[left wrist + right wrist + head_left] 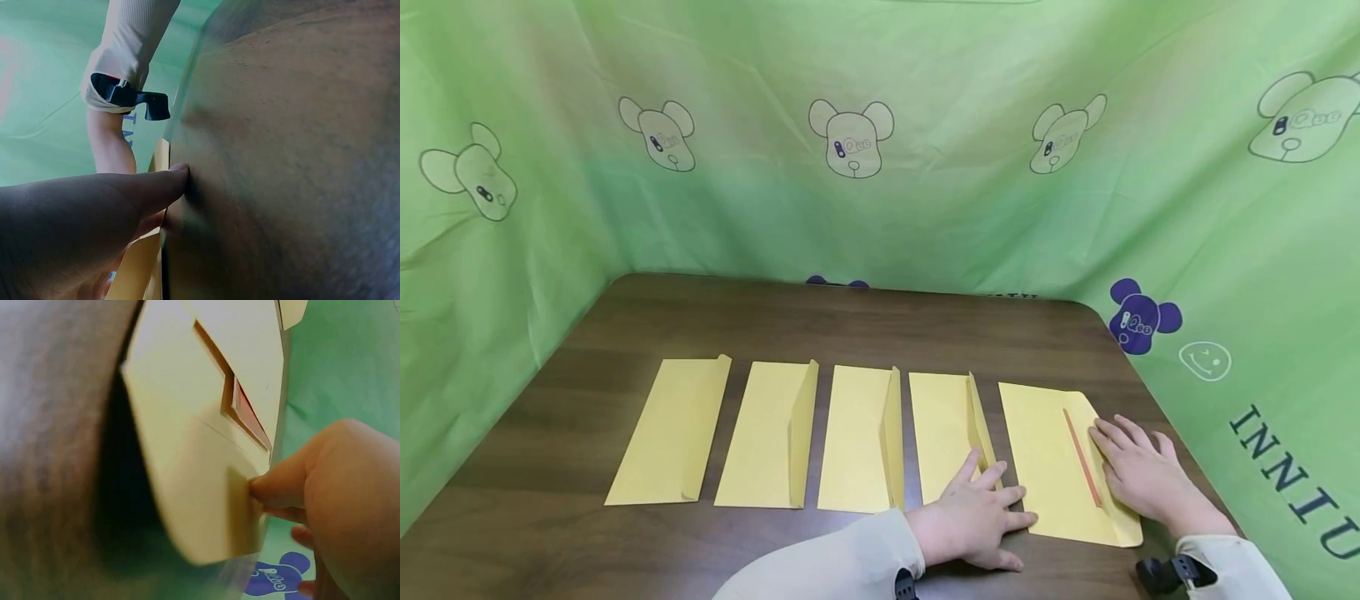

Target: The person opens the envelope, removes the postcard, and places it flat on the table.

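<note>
A yellow paper envelope (1052, 467) lies at the right end of a row. A narrow red strip (1082, 458) shows at its opening, and the same red edge (247, 409) peeks out of the slot in the right wrist view. My right hand (1150, 475) rests on the envelope's flap at its right side; the thumb (265, 490) touches the flap there. With fingers spread, my left hand (973, 517) rests at the envelope's lower left edge and over the lower part of the neighbouring envelope (936, 417). In the left wrist view the left thumb (156, 187) touches the table.
Three more yellow envelopes stand in line to the left: one nearest the middle (853, 442), another (760, 442) and the leftmost (662, 442). Some flaps stand partly raised. The brown wooden table (850, 321) is bounded by a green printed cloth (925, 233).
</note>
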### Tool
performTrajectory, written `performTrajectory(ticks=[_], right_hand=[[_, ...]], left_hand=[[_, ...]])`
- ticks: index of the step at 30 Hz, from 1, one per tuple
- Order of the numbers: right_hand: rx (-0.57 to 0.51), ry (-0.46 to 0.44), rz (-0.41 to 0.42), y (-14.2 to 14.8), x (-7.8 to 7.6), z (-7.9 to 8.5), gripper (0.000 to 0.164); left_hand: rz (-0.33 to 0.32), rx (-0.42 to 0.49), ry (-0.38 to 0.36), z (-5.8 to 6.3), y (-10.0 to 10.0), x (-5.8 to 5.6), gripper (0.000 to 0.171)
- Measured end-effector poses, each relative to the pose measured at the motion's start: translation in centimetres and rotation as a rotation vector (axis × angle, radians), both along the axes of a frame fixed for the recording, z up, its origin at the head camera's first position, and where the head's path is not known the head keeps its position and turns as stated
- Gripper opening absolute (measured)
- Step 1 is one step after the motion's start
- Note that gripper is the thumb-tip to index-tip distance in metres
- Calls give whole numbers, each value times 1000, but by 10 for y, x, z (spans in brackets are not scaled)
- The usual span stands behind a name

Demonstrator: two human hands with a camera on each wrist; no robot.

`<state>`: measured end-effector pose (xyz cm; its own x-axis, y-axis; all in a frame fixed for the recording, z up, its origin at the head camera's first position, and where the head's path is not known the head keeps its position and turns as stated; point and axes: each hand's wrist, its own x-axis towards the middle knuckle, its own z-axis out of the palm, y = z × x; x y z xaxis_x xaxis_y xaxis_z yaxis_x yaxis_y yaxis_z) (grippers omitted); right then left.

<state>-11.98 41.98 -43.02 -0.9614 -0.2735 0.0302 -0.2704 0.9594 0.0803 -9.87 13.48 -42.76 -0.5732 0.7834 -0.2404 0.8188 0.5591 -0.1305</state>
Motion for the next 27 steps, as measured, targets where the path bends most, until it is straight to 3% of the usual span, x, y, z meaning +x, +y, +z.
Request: performTrajectory(ticks=[8, 21, 27], right_hand=[[-64, -54, -39, -8, -4, -2, 44], [-209, -22, 59, -14, -14, 6, 40], [-314, -62, 28, -9, -25, 11, 35]], left_hand=[[14, -5, -11, 0, 1, 0, 62], [5, -11, -25, 1, 0, -1, 63], [10, 6, -20, 0, 0, -2, 63]])
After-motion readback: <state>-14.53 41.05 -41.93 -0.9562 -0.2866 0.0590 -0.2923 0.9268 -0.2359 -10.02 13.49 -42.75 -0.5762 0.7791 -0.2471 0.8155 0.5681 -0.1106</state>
